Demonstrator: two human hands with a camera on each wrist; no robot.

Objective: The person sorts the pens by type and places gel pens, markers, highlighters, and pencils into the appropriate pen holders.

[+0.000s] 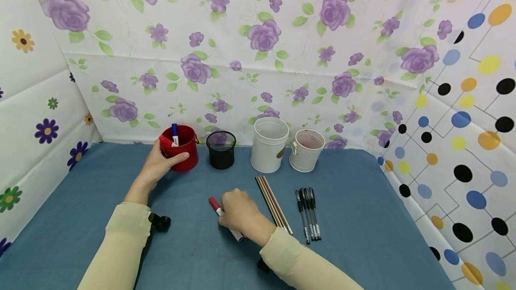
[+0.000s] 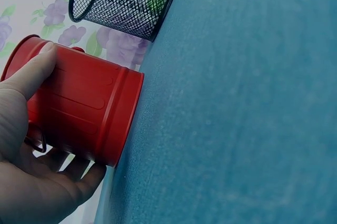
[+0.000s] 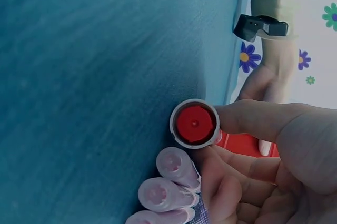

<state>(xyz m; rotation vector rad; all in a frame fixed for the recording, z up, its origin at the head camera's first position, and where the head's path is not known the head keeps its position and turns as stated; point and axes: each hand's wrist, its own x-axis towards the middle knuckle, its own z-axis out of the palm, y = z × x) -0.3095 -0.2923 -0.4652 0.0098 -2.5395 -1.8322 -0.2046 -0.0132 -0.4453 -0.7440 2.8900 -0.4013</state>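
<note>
My left hand (image 1: 166, 158) grips a red cup (image 1: 184, 150) at the back left of the blue table, thumb across its front. A blue-capped marker (image 1: 175, 133) and a red one stand inside it. The left wrist view shows the same cup (image 2: 84, 111) upright on the cloth, with the thumb (image 2: 31, 71) on its wall and fingers curled beneath. My right hand (image 1: 238, 211) lies mid-table and pinches a red-capped marker (image 1: 216, 207) against the cloth. In the right wrist view, the marker's red end (image 3: 195, 123) sits between thumb and fingers (image 3: 247, 182).
A black mesh cup (image 1: 221, 150), a tall white cup (image 1: 269, 144) and a smaller white cup (image 1: 306, 150) line the back. A bundle of thin sticks (image 1: 274, 207) and several black pens (image 1: 308, 214) lie right of my right hand. Patterned walls enclose the table (image 1: 363, 218).
</note>
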